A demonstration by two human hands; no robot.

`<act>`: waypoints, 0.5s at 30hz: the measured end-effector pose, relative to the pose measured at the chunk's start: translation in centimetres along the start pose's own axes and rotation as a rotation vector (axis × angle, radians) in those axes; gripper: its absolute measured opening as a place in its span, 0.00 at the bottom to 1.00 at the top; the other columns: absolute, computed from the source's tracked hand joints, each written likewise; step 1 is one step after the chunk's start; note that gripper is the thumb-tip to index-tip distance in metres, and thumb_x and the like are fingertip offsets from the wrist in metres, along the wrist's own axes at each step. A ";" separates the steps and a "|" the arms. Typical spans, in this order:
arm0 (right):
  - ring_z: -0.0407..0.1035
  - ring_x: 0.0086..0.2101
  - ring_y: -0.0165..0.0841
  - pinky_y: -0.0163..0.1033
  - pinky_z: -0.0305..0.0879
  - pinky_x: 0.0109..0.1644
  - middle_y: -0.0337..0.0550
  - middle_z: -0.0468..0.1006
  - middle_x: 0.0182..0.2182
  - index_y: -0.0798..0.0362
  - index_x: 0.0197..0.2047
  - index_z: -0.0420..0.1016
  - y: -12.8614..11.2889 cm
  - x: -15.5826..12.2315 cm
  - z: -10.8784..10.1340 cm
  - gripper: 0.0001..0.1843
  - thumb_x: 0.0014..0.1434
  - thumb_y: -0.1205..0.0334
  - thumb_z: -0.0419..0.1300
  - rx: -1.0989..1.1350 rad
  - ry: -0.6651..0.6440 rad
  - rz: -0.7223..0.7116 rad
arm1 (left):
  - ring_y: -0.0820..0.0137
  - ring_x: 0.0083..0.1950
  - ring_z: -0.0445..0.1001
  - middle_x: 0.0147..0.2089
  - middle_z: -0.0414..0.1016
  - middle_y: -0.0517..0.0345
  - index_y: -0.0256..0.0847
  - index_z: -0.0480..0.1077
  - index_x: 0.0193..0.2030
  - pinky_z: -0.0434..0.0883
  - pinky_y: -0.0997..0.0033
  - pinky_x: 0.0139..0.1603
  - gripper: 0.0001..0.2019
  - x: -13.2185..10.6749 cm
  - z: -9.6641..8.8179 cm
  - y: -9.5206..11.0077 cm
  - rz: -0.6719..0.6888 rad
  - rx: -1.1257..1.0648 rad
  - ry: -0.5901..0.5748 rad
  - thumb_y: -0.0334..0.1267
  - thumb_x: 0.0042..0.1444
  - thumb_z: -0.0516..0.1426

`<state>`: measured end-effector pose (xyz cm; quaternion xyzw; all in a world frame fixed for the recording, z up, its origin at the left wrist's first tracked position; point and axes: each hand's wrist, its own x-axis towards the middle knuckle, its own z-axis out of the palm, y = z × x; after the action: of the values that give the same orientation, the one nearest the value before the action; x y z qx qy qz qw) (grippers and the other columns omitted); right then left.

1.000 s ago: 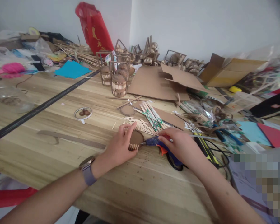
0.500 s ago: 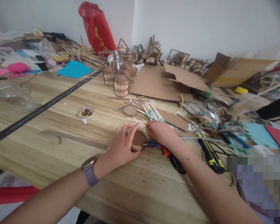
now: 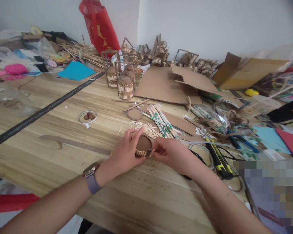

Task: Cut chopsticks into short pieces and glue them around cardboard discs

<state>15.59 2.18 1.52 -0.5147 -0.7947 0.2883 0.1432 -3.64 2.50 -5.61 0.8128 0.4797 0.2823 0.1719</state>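
My left hand (image 3: 125, 152) rests on the wooden table and pinches the edge of a round brown cardboard disc (image 3: 143, 143) that has short wooden sticks stuck along its near rim. My right hand (image 3: 172, 152) is closed on one short wooden stick (image 3: 151, 152) and holds it just right of the disc's rim. A pile of loose short sticks (image 3: 148, 128) lies directly behind the disc. My left wrist wears a watch (image 3: 90, 177). My right hand hides the blue glue gun.
Finished stick-and-cardboard lanterns (image 3: 125, 83) stand behind, with flat cardboard sheets (image 3: 161, 84) and wrapped chopsticks (image 3: 161, 118). A long black ruler (image 3: 44, 110) and a wooden ruler (image 3: 73, 143) lie left. A yellow-black tool (image 3: 216, 154) and cables sit right. A red bag (image 3: 100, 26) leans against the wall.
My right hand left the blue glue gun, reached into the stick pile, and now holds one short stick beside the disc. My left hand stayed on the disc.
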 end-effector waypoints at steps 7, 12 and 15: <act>0.66 0.24 0.28 0.30 0.55 0.28 0.35 0.75 0.22 0.53 0.29 0.74 -0.2 0.4 0.9 0.08 0.53 0.75 0.59 -0.080 -0.046 -0.034 | 0.49 0.61 0.62 0.61 0.53 0.44 0.52 0.37 0.70 0.67 0.44 0.57 0.51 0.1 0.0 0.0 0.025 0.007 0.010 0.32 0.44 0.64; 0.66 0.25 0.29 0.31 0.54 0.29 0.37 0.76 0.24 0.53 0.29 0.74 -0.4 0.6 1.3 0.07 0.55 0.74 0.60 -0.149 -0.049 -0.045 | 0.48 0.63 0.60 0.61 0.53 0.43 0.50 0.38 0.70 0.68 0.45 0.56 0.49 0.1 0.1 -0.1 0.045 0.019 0.021 0.33 0.46 0.63; 0.66 0.26 0.29 0.32 0.55 0.30 0.38 0.75 0.26 0.54 0.30 0.75 -0.2 0.6 1.3 0.06 0.55 0.74 0.60 -0.179 -0.046 -0.063 | 0.49 0.63 0.60 0.61 0.53 0.42 0.48 0.39 0.70 0.68 0.46 0.56 0.48 0.1 0.1 -0.2 0.047 0.013 0.021 0.34 0.47 0.63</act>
<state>14.51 2.21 0.53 -0.4937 -0.8360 0.2230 0.0874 -3.68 2.67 -5.82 0.8219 0.4640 0.2917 0.1550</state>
